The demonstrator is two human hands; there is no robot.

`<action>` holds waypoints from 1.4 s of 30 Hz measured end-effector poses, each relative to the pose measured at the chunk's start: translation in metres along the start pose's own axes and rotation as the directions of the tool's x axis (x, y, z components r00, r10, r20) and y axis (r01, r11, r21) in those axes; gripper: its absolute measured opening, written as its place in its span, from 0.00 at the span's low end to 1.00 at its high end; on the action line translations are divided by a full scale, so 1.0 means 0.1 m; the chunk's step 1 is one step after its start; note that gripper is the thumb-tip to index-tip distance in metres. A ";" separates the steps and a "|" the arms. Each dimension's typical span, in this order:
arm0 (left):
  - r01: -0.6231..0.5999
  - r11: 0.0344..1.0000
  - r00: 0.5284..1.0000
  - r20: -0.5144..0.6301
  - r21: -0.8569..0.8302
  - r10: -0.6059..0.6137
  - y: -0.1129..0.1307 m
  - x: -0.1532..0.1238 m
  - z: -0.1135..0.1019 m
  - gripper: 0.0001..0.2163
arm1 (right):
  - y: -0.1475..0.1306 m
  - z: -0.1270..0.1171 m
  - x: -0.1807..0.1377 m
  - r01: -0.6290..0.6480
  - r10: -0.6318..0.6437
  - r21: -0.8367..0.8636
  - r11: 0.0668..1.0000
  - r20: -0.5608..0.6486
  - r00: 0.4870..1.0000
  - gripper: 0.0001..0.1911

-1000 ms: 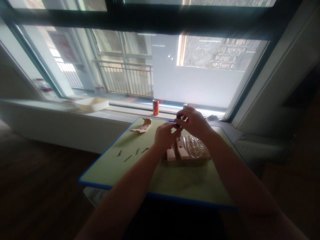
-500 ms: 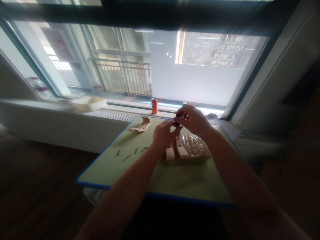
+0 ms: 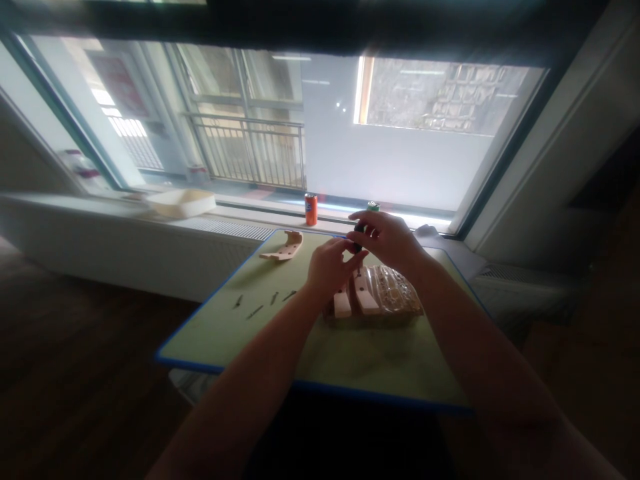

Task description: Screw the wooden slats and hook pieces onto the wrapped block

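A screwdriver with a dark handle (image 3: 358, 239) stands about upright over a pale wooden piece (image 3: 367, 303). My right hand (image 3: 389, 239) has its thumb and fingers closed around the top of the handle. Lower down, my left hand (image 3: 330, 267) pinches the screwdriver from the left side. Its tip is too small and blurred to make out. Another pale wooden part (image 3: 343, 305) sits just left, partly behind my left hand. Both lie on a brown block in clear plastic wrap (image 3: 393, 293). Several dark screws (image 3: 255, 312) are scattered left of my left forearm.
A curved wooden piece with holes (image 3: 287, 248) lies at the far left of the green, blue-edged table (image 3: 210, 340). On the windowsill stand an orange can (image 3: 311, 210), a green can (image 3: 373, 206) behind my right hand, and a pale tray (image 3: 183, 203).
My right hand's fingers have loosened and shifted slightly on the handle, its index finger now stretched out more. The left hand keeps its place. The whole view has shifted slightly.
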State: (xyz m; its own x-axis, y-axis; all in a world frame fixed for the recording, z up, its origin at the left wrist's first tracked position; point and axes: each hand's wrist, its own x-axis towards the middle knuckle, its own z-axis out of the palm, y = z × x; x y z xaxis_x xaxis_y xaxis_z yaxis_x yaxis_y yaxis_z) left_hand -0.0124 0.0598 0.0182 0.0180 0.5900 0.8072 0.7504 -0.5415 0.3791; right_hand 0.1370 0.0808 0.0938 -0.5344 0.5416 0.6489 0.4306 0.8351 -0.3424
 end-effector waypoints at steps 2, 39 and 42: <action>-0.002 1.000 1.000 0.002 0.001 0.002 0.00 0.00 0.00 0.08 | 0.00 0.00 -0.01 0.030 -0.030 0.003 1.000 -0.005 1.000 0.14; 0.047 0.998 0.997 -0.059 -0.031 -0.049 0.02 -0.02 -0.05 0.14 | -0.01 -0.06 -0.01 -0.051 0.050 0.010 0.999 0.048 0.998 0.12; -0.007 0.999 1.000 -0.021 -0.041 0.006 0.02 -0.02 -0.06 0.11 | -0.01 -0.04 -0.01 -0.052 0.053 -0.026 0.998 0.025 0.998 0.13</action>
State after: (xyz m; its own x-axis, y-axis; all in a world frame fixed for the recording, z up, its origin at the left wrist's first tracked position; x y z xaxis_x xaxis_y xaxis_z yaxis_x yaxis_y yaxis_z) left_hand -0.0150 0.0541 0.0195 0.0087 0.5739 0.8188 0.7222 -0.5700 0.3918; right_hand 0.1399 0.0794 0.0960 -0.5288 0.5870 0.6131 0.4764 0.8031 -0.3580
